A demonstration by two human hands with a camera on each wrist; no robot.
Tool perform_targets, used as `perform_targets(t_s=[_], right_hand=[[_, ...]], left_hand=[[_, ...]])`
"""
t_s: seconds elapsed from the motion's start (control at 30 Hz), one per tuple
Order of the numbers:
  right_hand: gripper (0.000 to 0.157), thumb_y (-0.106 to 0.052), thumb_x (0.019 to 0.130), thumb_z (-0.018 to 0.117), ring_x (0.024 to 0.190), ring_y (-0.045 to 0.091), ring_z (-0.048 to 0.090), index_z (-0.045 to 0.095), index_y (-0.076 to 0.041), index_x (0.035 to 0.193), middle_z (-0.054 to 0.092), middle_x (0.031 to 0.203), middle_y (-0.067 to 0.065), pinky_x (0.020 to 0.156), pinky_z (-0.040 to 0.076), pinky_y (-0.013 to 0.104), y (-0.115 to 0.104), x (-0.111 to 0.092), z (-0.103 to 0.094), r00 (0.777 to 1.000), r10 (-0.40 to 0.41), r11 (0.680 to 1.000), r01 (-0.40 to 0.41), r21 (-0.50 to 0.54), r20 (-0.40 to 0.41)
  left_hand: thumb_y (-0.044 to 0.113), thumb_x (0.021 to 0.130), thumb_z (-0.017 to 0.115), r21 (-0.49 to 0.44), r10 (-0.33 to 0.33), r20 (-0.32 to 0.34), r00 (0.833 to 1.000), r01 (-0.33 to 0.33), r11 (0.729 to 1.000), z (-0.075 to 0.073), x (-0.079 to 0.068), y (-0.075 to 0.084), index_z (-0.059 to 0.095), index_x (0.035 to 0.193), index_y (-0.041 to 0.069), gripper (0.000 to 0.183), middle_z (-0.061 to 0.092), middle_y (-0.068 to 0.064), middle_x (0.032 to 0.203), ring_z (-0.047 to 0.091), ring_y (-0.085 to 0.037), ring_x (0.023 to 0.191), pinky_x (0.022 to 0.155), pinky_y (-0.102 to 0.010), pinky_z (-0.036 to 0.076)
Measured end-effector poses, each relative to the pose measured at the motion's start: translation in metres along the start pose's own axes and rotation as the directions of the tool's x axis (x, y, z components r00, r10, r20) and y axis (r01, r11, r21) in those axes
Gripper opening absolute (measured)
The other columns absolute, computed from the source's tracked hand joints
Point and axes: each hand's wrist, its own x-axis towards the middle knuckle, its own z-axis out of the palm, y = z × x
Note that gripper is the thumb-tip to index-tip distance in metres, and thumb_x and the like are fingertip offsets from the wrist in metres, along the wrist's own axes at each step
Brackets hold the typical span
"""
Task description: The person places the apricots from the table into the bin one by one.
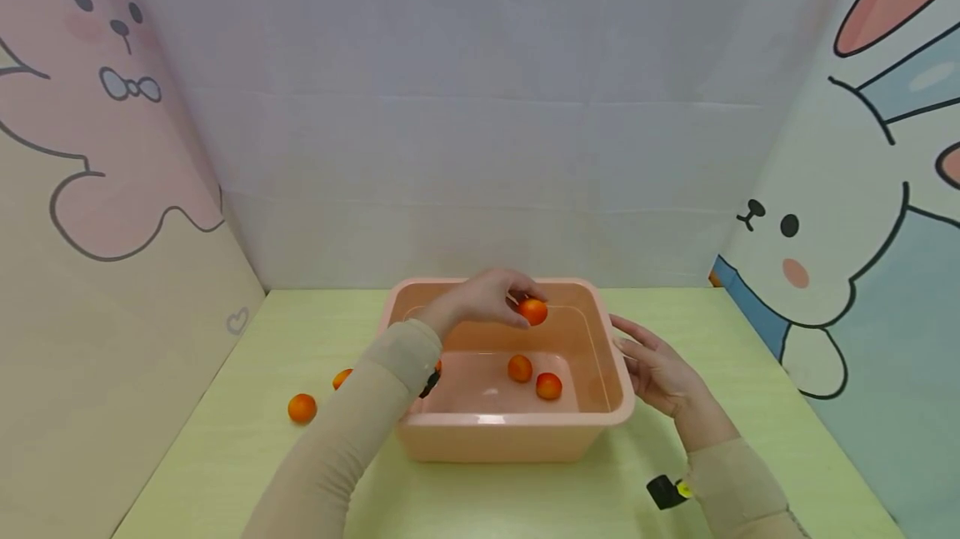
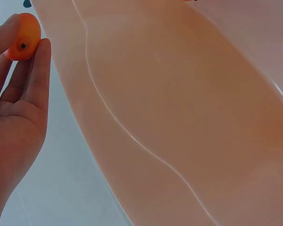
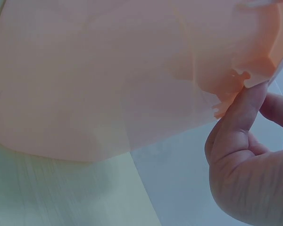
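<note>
My left hand (image 1: 486,297) pinches a small orange (image 1: 533,311) between thumb and fingertips, above the inside of a pink plastic basin (image 1: 517,420). In the left wrist view this orange (image 2: 27,36) shows a dark stem spot, held up beside the basin wall (image 2: 146,94). Two more oranges lie on the basin floor, a left one (image 1: 520,368) and a right one (image 1: 549,386). Part of another shows beside the left wrist. With fingers fairly straight, my right hand (image 1: 660,372) touches the basin's right rim from outside; the right wrist view has its thumb (image 3: 240,113) right under the lip.
On the table (image 1: 225,472) left of the basin lie an orange (image 1: 302,408) and a second one (image 1: 342,377), partly hidden by the left sleeve. A pale cloth wall (image 1: 480,122) stands behind, with cartoon panels on both sides.
</note>
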Motion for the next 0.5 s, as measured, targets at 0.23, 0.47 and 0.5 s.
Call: perform_targets(t_s=[0.23,0.47,0.5], right_hand=[[0.026,-0.014,0.104,0.052,0.084,0.012,0.069,0.064,-0.027,0.123,0.071,0.107,0.0,0.07,0.058,0.025,0.001,0.0,0.0,1.0,-0.011,1.0,0.011,0.005,0.011],[0.026,-0.014,0.104,0.053,0.085,0.012,0.069,0.065,-0.028,0.122,0.071,0.107,0.0,0.072,0.058,0.025,0.001,0.0,0.0,1.0,-0.008,1.0,0.008,0.007,0.003],[0.026,-0.014,0.104,0.053,0.085,0.012,0.069,0.065,-0.028,0.122,0.071,0.107,0.0,0.072,0.058,0.025,0.001,0.0,0.0,1.0,-0.009,1.0,0.009,0.006,0.004]], left_hand=[[0.005,0.088,0.075,-0.02,-0.035,0.04,0.999,0.036,0.999,0.003,-0.002,0.0,0.066,0.127,0.006,0.04,0.065,-0.003,0.118,0.062,-0.019,0.104,0.086,-0.023,0.054],[0.003,0.087,0.075,-0.056,-0.052,0.096,0.994,0.057,0.997,0.009,-0.003,-0.003,0.069,0.123,0.009,0.036,0.066,0.002,0.112,0.061,-0.018,0.103,0.087,-0.023,0.053],[0.003,0.087,0.075,-0.052,-0.047,0.108,0.993,0.053,0.997,0.011,-0.002,-0.004,0.069,0.121,0.01,0.035,0.066,0.002,0.111,0.061,-0.017,0.102,0.087,-0.023,0.052]])
